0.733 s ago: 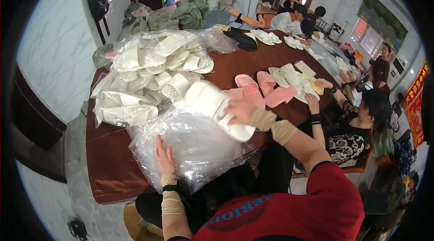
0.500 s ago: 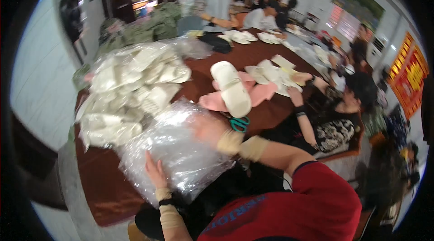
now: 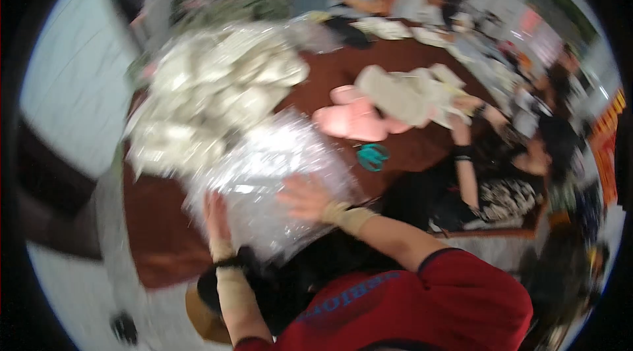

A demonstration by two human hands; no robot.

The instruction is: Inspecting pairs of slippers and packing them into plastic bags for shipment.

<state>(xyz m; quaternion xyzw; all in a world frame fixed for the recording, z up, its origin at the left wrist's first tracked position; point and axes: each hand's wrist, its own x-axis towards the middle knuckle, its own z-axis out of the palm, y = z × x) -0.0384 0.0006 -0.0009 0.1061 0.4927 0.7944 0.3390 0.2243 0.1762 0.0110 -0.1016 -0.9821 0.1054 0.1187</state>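
A crinkled stack of clear plastic bags [image 3: 280, 153] lies at the table's near edge, in front of me. My right hand [image 3: 304, 198] rests on the stack, fingers spread. Along the stack's left edge is my left hand [image 3: 216, 219], its fingers stretched out and slightly blurred. Neither hand grips anything. Beyond the bags to the right are pink slippers [image 3: 353, 119], with a blurred whitish slipper [image 3: 392, 94] over their far right side. Teal-handled scissors [image 3: 373, 157] lie between these slippers and me; their blades do not show clearly.
A large heap of bagged white slippers [image 3: 217, 97] fills the left of the brown table [image 3: 158, 239]. At the right a co-worker [image 3: 501, 196] has both hands at more pale slippers [image 3: 448, 84]. Others work at the far end, near green sacks [image 3: 244, 1].
My right hand has come to rest, spread on the bags, after a blurred sweep. The white slipper has shifted right and away across the pink ones. The whole view has turned slightly.
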